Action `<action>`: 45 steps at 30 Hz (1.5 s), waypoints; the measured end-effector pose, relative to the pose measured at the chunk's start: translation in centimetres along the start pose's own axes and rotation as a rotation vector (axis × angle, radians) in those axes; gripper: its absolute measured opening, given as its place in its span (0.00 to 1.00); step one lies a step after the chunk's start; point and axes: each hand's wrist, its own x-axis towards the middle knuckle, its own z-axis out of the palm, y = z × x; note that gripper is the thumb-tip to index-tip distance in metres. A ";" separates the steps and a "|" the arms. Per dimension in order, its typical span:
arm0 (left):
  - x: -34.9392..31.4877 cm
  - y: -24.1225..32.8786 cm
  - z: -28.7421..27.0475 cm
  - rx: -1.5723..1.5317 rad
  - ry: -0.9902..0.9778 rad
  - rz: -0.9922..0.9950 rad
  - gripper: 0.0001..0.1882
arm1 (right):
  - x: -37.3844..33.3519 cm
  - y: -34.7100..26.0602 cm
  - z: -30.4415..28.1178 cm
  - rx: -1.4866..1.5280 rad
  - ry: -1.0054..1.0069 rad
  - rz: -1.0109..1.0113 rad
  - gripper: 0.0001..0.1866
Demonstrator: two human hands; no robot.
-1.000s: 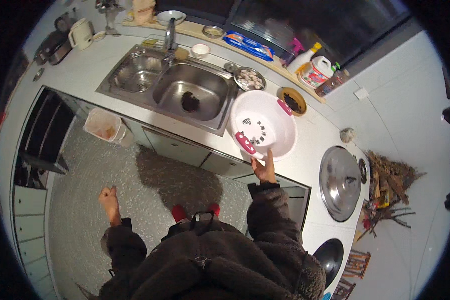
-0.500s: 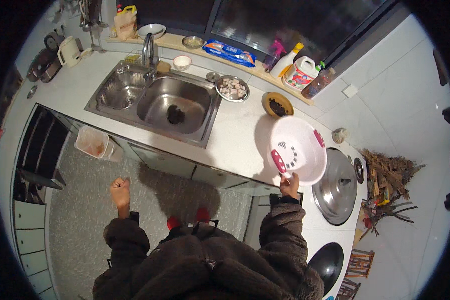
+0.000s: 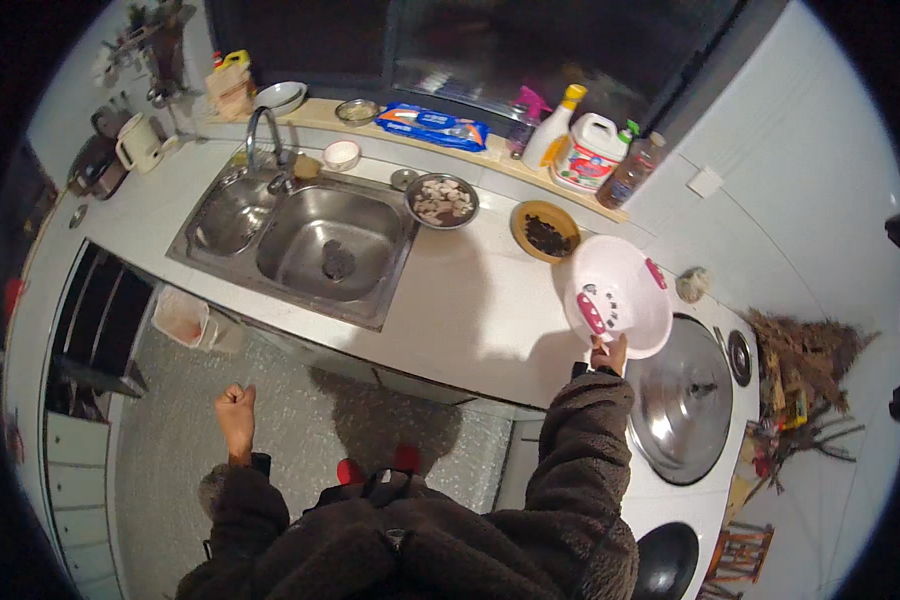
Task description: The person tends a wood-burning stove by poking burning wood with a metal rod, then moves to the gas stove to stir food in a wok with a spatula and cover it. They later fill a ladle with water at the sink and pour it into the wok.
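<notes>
Pink basin (image 3: 632,290), round, deep and moulded in smooth, pale plastic, is held over the right part of the desk (image 3: 450,315), between a yellow-brown bowl (image 3: 522,218) and a large domed metal lid (image 3: 680,410), whose edge is partly covered by it in this view. Its near rim is gripped by the right hand (image 3: 608,354), the fingers being closed just beside a deep-pink handle (image 3: 590,313). Whether its base is borne by the desk cannot be told. The mouth is turned upward; no long axis is given by the round body, but the line through the two handles (the other is set on the far side) is slanted from near left to far right. The left hand (image 3: 236,422) is curled into a fist above the speckled floor (image 3: 300,440), its palm hidden.
</notes>
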 end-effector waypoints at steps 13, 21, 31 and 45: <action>-0.9 2.1 -3.2 0.142 0.254 -0.075 0.19 | -9.7 5.7 13.9 0.091 -0.568 0.621 0.17; -2.9 -1.3 -14.7 0.023 0.493 -0.110 0.22 | -36.8 12.4 31.4 -0.194 -0.821 0.423 0.09; -9.0 -13.5 -35.7 0.087 1.000 -0.180 0.17 | -61.2 15.8 44.9 -0.357 -1.205 0.452 0.12; -13.6 -26.8 -58.1 0.048 1.295 -0.444 0.13 | -92.9 34.6 62.6 -0.758 -1.670 0.888 0.11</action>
